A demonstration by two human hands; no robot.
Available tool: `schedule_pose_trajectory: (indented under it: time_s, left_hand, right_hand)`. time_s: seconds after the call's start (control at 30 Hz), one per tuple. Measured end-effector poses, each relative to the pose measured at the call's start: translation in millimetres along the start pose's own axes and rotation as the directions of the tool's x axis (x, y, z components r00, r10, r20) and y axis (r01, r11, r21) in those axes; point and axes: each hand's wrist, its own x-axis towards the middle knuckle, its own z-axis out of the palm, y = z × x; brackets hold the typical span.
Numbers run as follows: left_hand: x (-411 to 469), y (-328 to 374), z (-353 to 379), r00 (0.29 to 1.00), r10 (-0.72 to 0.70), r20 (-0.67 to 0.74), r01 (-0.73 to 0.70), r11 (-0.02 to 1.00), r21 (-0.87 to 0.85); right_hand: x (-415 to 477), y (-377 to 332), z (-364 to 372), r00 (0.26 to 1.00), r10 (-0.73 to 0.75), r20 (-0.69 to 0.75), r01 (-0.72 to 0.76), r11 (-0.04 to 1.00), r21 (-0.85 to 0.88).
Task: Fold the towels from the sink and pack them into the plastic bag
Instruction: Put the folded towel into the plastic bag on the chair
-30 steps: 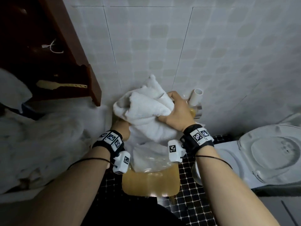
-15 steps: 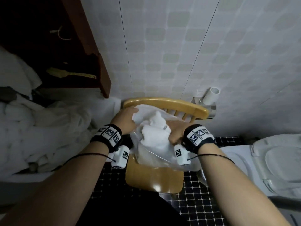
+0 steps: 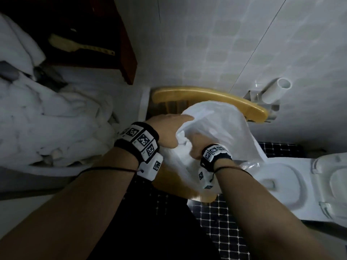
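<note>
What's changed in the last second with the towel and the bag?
The white towel, held up a second ago, has gone down into the clear plastic bag. The right hand followed it in, wrist-deep; the left hand now grips the bag's rim. Unchanged: bag on the yellow wooden chair, heap of white towels at left.

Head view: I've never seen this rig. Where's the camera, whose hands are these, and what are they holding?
One camera, worn on a person's head, looks down at their bare hands; the checkered wrist bands are markers. The left hand grips the mouth of the plastic bag, which rests on a wooden chair. The right hand is pushed inside the bag beside a white towel; its fingers are hidden. More towels lie heaped at left, a toilet at right.
</note>
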Motion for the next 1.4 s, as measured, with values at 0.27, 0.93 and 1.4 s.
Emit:
schedule_pose_trajectory:
  time_s: [0.27,0.93,1.4]
  left_hand:
    - [8,-5,-10,0.987,-0.007,-0.163,0.018,0.998,0.066]
    - [29,-29,17,0.974,-0.047,-0.22,0.039,0.999,-0.038]
    - [13,-25,20,0.936,-0.046,-0.348,0.006,0.993,-0.115]
  right_hand:
    - [48,10,54,0.963,-0.137,0.233,0.178,0.97,-0.164]
    - [81,53,141,0.878,0.141,0.458,-0.109,0.989,-0.095]
    - [40,-1,0,0.998,-0.038,0.056,0.028,0.986,0.166]
